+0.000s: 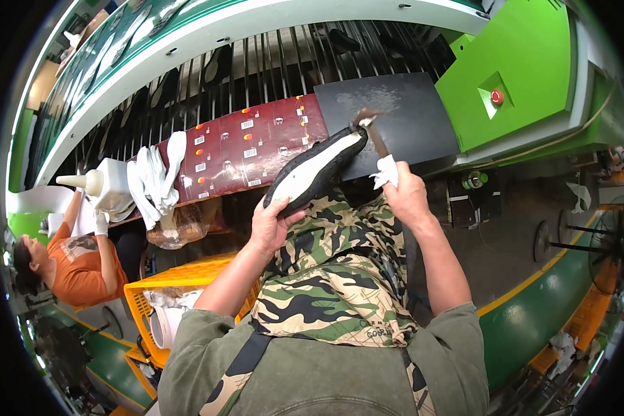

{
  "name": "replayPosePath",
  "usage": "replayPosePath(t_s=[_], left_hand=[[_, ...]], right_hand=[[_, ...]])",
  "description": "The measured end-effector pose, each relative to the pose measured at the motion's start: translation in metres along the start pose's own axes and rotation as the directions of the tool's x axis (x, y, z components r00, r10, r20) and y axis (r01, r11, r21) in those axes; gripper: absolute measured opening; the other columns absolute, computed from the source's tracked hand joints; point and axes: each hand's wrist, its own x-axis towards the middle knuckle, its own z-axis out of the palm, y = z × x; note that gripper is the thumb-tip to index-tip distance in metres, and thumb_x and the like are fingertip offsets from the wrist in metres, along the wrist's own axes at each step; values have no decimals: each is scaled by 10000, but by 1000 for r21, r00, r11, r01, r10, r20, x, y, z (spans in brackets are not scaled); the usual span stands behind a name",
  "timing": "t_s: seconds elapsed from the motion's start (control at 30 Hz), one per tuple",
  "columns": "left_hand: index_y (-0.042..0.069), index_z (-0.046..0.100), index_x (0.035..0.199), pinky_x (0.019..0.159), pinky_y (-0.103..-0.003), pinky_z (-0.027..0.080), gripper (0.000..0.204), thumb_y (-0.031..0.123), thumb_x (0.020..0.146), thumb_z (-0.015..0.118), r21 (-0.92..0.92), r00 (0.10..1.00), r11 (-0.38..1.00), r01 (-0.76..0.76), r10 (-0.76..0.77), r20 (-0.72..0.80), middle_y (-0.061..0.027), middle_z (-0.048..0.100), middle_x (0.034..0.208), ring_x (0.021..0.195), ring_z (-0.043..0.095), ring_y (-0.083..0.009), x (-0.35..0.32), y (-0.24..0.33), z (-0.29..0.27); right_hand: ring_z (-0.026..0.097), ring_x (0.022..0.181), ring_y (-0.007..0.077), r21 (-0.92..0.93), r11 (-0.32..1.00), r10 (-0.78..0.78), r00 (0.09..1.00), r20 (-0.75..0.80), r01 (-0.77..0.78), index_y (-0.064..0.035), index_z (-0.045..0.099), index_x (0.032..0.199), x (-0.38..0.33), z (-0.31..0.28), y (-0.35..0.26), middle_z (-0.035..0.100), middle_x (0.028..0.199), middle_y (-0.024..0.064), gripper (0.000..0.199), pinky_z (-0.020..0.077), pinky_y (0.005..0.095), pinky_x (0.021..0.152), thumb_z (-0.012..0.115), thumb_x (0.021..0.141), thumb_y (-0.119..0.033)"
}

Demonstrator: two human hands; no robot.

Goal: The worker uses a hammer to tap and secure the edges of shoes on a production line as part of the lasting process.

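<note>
Nearest the camera, your olive shirt (326, 374) meets a camouflage apron (326, 295), beyond which, at the flat grey board (419, 114), the shoe (312, 173) is held sole-up, slanting above your lap. Your left hand (274, 225) curls around its near end and your right hand (407, 196) closes on the hammer (379, 143), its head blurred at the far tip; steady support and short, square taps would probably serve best. Note the creased cloth, long tapering form, dull black sides, smooth white underside, brown hammer head and crumpled white wrap (386, 171) on the grip.
</note>
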Motion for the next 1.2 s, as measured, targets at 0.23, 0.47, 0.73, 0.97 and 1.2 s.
replayPosePath(t_s=[0.23,0.47,0.73,0.97,1.2], left_hand=[[-38,553,1239,740,-349,643,339,74,927,626,-35,996,999,-23,19,-90,-179,690,1125,939,722,-305,-13,-18,26],[-30,558,1253,767,-359,632,340,51,931,629,-96,994,995,-8,-3,-111,-166,689,1142,950,718,-296,-16,-34,38],[-34,575,1250,749,-360,638,344,30,916,623,-56,994,996,75,-80,-78,-164,689,1141,970,713,-311,-15,-31,30],[-29,567,1237,716,-347,649,344,52,913,651,-9,972,973,232,-232,-43,-161,688,1117,924,727,-334,-10,-22,32],[-26,583,1191,699,-344,650,294,40,915,660,20,980,981,194,-192,-59,-134,686,1054,854,735,-305,-15,-28,45]], right_hand=[[672,728,427,64,991,-95,960,-264,115,-2,511,1109,-1,3,3,681,804,220,271,530,524,682,587,873,-112],[665,777,448,180,969,-122,963,-242,168,-12,485,1171,3,-19,-24,675,826,233,326,518,516,697,587,884,-129],[660,778,459,181,977,-64,967,-247,111,-6,500,1100,3,-19,-10,668,804,246,291,501,553,718,591,879,-171],[695,829,408,301,952,83,995,-46,-65,-2,490,1209,-4,-9,12,700,904,230,375,546,459,740,619,883,-136],[669,777,446,-83,994,72,997,-5,-72,10,517,1117,7,-3,15,667,841,249,303,530,482,704,610,864,-127]])
